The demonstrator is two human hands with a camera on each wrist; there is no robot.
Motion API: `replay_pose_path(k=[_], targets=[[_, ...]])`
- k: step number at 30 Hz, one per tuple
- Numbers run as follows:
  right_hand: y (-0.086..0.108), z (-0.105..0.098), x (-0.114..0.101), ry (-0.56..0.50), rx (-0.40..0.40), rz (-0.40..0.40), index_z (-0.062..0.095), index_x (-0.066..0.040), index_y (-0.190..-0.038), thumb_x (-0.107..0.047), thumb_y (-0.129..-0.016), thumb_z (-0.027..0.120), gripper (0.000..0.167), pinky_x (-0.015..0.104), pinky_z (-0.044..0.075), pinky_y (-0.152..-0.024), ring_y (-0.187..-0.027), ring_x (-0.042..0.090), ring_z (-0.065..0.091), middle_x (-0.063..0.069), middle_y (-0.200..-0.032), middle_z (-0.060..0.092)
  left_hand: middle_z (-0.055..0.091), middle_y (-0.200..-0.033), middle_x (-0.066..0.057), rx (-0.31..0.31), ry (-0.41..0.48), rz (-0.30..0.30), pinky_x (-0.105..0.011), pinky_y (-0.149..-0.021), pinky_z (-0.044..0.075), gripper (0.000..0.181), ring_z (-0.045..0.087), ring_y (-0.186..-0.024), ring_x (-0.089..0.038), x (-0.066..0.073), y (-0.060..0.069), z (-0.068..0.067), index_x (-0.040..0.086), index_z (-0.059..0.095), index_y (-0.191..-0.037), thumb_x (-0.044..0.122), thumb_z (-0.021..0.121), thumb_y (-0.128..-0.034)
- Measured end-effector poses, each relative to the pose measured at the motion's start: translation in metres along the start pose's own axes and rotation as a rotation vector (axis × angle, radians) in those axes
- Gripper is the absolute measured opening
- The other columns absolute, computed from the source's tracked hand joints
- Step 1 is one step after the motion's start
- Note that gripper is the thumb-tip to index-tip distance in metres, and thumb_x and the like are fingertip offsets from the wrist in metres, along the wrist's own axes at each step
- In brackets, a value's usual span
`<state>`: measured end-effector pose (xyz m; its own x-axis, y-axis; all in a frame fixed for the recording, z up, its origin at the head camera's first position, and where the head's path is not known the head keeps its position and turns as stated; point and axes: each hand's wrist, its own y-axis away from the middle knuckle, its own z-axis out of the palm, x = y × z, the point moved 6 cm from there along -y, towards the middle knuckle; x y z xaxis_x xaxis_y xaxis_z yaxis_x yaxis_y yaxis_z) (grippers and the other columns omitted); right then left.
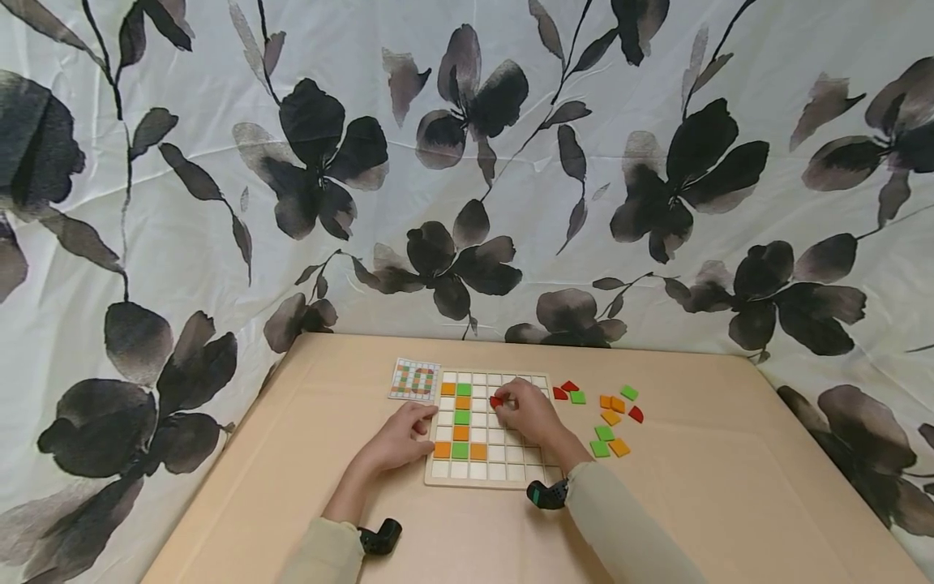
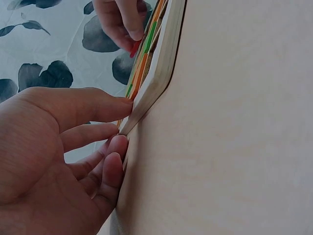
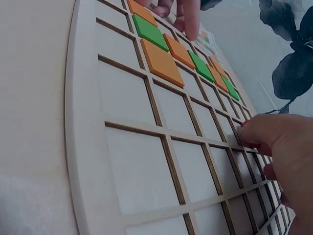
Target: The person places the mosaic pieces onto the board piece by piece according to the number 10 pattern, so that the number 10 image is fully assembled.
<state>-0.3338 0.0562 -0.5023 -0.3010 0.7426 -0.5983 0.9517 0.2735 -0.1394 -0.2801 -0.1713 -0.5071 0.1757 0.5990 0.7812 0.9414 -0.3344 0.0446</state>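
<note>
In the head view, the red piece was held near the middle of the frame, over the upper part of the board, pinched by the fingertips of the right hand. The board's left edge was touched by the thumb and index finger of the left hand, which were spread apart. Green and orange tiles were set in cells at the board's left; the card was laid by its upper left corner, and loose pieces were scattered to its right.

In the left wrist view, the board's corner was met by the thumb left of centre, with the other fingers loosely bent below. A sliver of red was shown at upper left.

In the right wrist view, the red piece was mostly hidden by the thumb at the right; whether the board was touched by it could not be told. The piece was judged light, stiff and perhaps slippery on its flat face, best taken by opposite edges; the board was judged rigid, best steadied at its rim.
</note>
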Motion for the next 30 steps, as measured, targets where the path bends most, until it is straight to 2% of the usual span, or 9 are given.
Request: replay_pose_path(k=[10, 19, 22, 26, 30], targets=[[-0.0073, 0.0025, 0.0038, 0.037, 0.055, 0.099, 0.071, -0.015, -0.102, -0.024, -0.084, 0.075, 0.021, 0.032, 0.051, -0.081, -0.085, 0.014, 0.055, -0.003, -0.095, 0.062, 0.045, -0.107, -0.013, -0.006, 0.011, 0.007, -0.023, -0.066, 0.038, 0.061, 0.044, -0.09, -0.02, 0.0029, -0.0006, 0.0009, -0.002, 0.049, -0.137, 0.002, 0.071, -0.0804], [-0.0086, 0.0014, 0.0036, 0.055, 0.062, 0.169, 0.067, -0.013, -0.115, -0.036, -0.082, 0.075, 0.041, 0.031, 0.046, -0.072, -0.08, 0.017, 0.051, 0.0, -0.087, 0.058, 0.045, -0.106, -0.011, -0.008, 0.003, 0.0, -0.023, -0.067, 0.038, 0.061, 0.044, -0.09, -0.019, 0.0031, -0.0008, 0.0013, -0.001, 0.05, -0.137, 0.002, 0.071, -0.0806], [-0.0088, 0.0002, 0.0018, 0.061, 0.063, 0.147, 0.067, -0.015, -0.118, -0.033, -0.085, 0.073, 0.039, 0.034, 0.05, -0.078, -0.085, 0.018, 0.055, 0.001, -0.096, 0.06, 0.045, -0.106, -0.011, -0.008, 0.003, -0.003, -0.023, -0.066, 0.038, 0.061, 0.044, -0.09, -0.019, 0.0029, -0.0006, 0.0008, -0.001, 0.05, -0.137, 0.003, 0.071, -0.0806], [-0.0098, -0.0004, -0.0026, 0.062, 0.046, 0.066, 0.07, -0.017, -0.116, -0.017, -0.087, 0.069, 0.029, 0.041, 0.05, -0.094, -0.105, 0.022, 0.059, 0.002, -0.118, 0.06, 0.045, -0.107, -0.011, -0.008, -0.003, -0.004, -0.022, -0.067, 0.037, 0.061, 0.044, -0.09, -0.018, 0.0021, 0.0, -0.0002, 0.0, 0.05, -0.137, 0.004, 0.072, -0.0806], [-0.0106, 0.001, -0.0051, 0.067, 0.018, 0.008, 0.074, -0.017, -0.11, -0.012, -0.088, 0.066, 0.024, 0.044, 0.049, -0.097, -0.111, 0.023, 0.058, 0.001, -0.117, 0.063, 0.045, -0.107, -0.012, -0.009, -0.002, 0.003, -0.022, -0.066, 0.037, 0.061, 0.044, -0.09, -0.019, 0.0015, 0.0005, -0.0001, -0.001, 0.05, -0.137, 0.003, 0.072, -0.0803]])
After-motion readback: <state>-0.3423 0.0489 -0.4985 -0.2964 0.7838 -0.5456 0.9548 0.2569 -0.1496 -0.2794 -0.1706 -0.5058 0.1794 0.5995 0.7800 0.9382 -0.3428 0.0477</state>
